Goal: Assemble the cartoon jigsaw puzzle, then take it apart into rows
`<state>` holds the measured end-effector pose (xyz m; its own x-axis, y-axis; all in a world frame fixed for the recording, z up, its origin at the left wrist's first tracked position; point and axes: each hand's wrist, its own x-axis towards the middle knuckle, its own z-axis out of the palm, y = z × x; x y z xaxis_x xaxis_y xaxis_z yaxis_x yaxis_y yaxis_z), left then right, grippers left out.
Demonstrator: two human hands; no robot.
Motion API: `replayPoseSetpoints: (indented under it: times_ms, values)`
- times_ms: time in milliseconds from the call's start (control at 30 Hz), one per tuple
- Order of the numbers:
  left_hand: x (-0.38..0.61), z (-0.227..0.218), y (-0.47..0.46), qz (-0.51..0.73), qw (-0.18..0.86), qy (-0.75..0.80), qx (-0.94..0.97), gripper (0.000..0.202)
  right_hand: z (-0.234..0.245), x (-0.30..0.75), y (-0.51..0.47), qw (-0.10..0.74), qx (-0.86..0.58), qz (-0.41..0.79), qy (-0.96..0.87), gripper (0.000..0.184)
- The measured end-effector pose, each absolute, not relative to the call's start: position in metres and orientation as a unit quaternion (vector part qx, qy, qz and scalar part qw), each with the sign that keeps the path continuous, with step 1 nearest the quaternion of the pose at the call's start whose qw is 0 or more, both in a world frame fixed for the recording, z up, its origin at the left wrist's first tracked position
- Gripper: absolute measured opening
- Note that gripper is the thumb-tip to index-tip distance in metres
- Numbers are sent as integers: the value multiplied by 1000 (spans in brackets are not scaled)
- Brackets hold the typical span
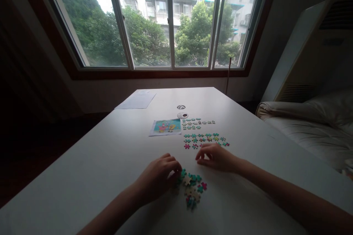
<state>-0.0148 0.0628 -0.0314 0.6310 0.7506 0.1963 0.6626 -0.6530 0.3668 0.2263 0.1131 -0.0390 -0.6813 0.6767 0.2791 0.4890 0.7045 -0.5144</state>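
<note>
Puzzle pieces, green, cream and pink, lie in a loose pile [193, 187] on the white table. At the pile's left edge, my left hand [161, 176] is closed, its curled fingertips on a green puzzle piece [183, 172]; its thumb is mostly hidden. My right hand [216, 157] hovers beyond the pile with thumb and forefinger bent together in a pinch. Whatever sits between those tips is too small to make out. Just past it, sorted puzzle pieces [202, 139] lie in rows, and its knuckles overlap the nearest row. Paler pieces [193, 123] form more rows farther off.
Left of the rows lies a picture sheet [167, 126] with cartoon figures. Two round items [182, 115] are behind it, and white paper [136, 100] rests at the far left corner. A sofa [300, 117] stands right of the table [91, 158], with a window beyond.
</note>
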Motion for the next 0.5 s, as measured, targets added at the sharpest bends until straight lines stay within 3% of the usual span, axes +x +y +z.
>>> replayPoseSetpoints:
  times_ms: [133, 500]
  values:
    - [-6, -27, 57, 164, 127, 403, 892, 13, -42, 218, 80, 202, -312, 221, -901, 18]
    - [5, -29, 50, 168, 144, 383, 897, 9, -48, 211, 74, 245, -321, 288, -868, 14]
